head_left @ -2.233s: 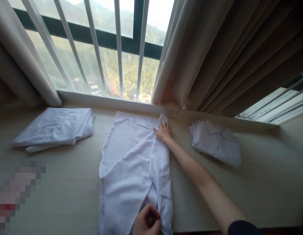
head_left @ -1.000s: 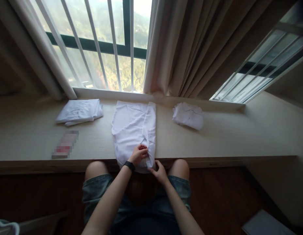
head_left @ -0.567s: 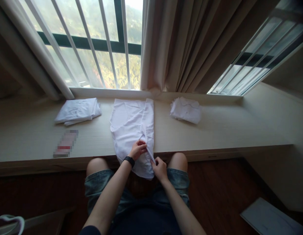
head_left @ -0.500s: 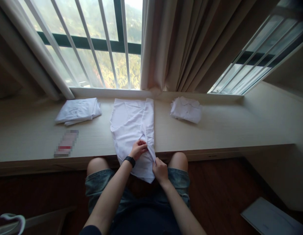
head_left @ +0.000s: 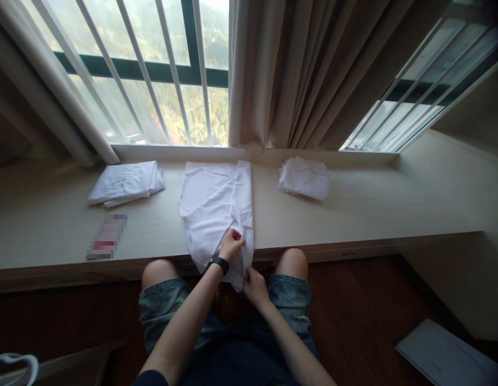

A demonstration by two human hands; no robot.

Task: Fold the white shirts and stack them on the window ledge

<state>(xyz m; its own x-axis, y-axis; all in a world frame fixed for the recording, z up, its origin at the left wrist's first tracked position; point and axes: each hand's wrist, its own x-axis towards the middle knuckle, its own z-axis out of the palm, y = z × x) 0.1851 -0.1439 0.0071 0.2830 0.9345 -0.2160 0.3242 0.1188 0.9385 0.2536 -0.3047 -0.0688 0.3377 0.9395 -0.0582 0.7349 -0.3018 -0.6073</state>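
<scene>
A white shirt [head_left: 209, 198] lies partly folded on the pale ledge, its near end hanging over the front edge between my knees. My left hand [head_left: 232, 244], with a dark watch at the wrist, pinches the cloth near the ledge's edge, on the shirt's right part. Lower down, my right hand [head_left: 255, 287] has its fingers closed on the hanging right edge of the same shirt. A strip along the shirt's right side is turned inward. The fingertips of both hands are partly hidden.
On the ledge [head_left: 373, 209], a folded white garment [head_left: 126, 182] lies to the left and another folded white shirt [head_left: 304, 178] to the right. A blurred-out flat item [head_left: 108, 237] is near the front left. A white hanger [head_left: 19, 364] shows at lower left; a grey flat panel [head_left: 446, 351] lies at lower right.
My right hand has moved down and slightly left with the shirt's edge, drawing the hanging hem inward. My left hand has shifted slightly right along the cloth.
</scene>
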